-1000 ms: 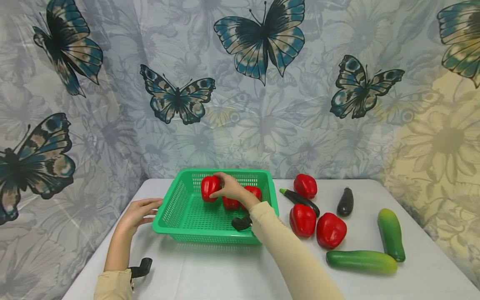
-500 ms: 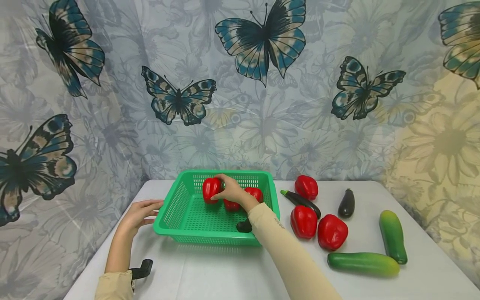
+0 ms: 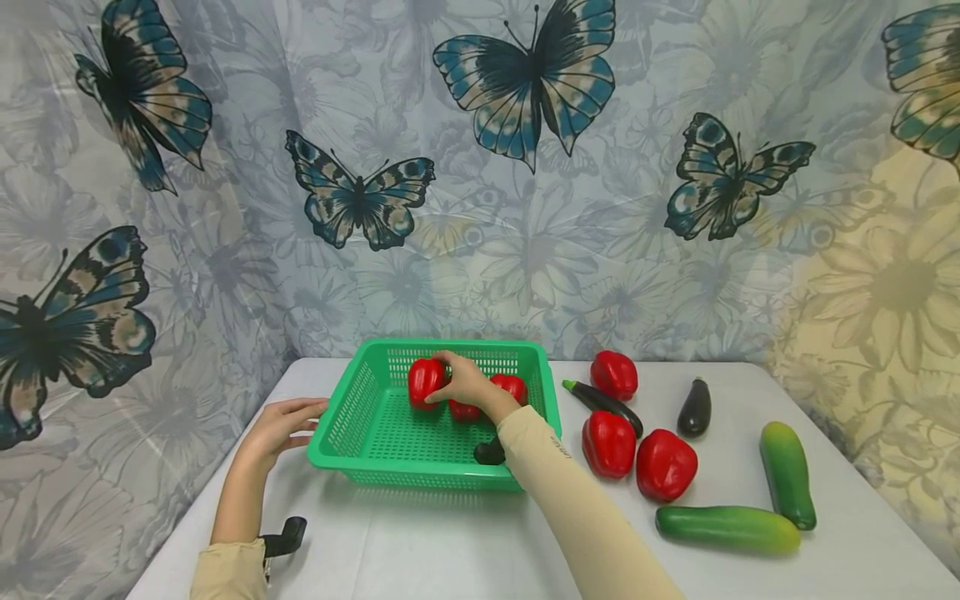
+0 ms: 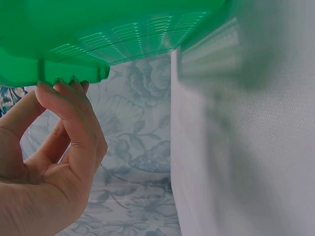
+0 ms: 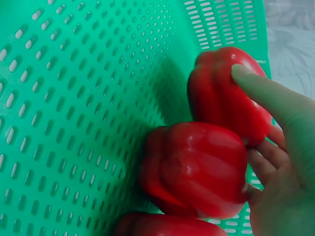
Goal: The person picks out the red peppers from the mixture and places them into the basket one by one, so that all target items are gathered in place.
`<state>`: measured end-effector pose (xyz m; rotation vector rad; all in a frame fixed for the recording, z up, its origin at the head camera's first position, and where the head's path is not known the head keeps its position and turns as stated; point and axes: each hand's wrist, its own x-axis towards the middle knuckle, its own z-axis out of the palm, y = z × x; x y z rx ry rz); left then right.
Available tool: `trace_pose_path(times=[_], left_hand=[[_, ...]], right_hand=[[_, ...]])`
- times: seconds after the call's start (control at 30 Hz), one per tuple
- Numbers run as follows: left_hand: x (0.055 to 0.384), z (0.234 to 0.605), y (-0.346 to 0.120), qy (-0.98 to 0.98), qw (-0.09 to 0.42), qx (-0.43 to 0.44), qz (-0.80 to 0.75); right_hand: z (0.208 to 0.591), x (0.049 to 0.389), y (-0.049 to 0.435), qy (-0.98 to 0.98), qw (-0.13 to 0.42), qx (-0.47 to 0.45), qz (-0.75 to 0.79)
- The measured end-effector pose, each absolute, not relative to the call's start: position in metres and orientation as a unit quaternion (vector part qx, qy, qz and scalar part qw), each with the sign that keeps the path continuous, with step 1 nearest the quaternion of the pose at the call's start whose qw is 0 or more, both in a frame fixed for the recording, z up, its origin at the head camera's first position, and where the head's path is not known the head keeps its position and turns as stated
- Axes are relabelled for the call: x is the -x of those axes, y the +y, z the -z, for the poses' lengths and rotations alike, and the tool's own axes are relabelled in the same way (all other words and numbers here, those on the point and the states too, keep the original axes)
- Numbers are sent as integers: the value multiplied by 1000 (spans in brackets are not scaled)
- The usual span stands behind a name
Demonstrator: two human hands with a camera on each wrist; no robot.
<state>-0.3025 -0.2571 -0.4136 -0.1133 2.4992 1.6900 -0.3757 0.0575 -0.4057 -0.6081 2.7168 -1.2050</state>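
Observation:
My right hand [image 3: 467,385] grips a red bell pepper [image 3: 425,382] inside the green plastic basket [image 3: 341,461], near its back wall. In the right wrist view the thumb lies across this bell pepper [image 5: 224,93], with the other fingers partly hidden behind it. Two more red bell peppers sit beside it in the basket: one close under the hand [image 5: 197,167], another [image 3: 510,385] toward the right wall. My left hand [image 3: 279,427] is at the basket's left side. Its fingertips touch the rim [image 4: 74,71] from outside in the left wrist view.
Right of the basket on the white table [image 3: 420,542] lie three red bell peppers [image 3: 666,465], a long thin eggplant [image 3: 603,404], a short eggplant [image 3: 695,408] and two green zucchini-like vegetables [image 3: 727,529]. A butterfly-printed cloth [image 3: 495,275] hangs behind the table.
The bell pepper in my right hand has come down slightly within the basket. The left hand stays at the rim. The whole head view has shifted a little.

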Motion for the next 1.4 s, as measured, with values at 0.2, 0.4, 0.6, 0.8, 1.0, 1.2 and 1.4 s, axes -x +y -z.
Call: trace_pose_path(times=[0.2,0.4,0.6,0.8,1.0,1.2,1.4], left_hand=[[302,411,-257,823,60,33,-564],[302,411,-257,822,60,35,-565],[302,412,-258,825,58,41,-561],[301,411,-258,823,59,39,-563],[300,410,-257,825,57,37,-561],[300,411,-255,822,55,36,-565],[301,413,-254,829,54,37,-556]], right_hand=[[405,375,58,902,56,200,379],[403,375,58,915,62,208,341],[404,376,57,933,49,227,273],[404,376,57,935,50,223,271],[404,376,57,929,56,220,291],[404,377,58,895,61,215,387],[396,378,58,878,39,221,424]])
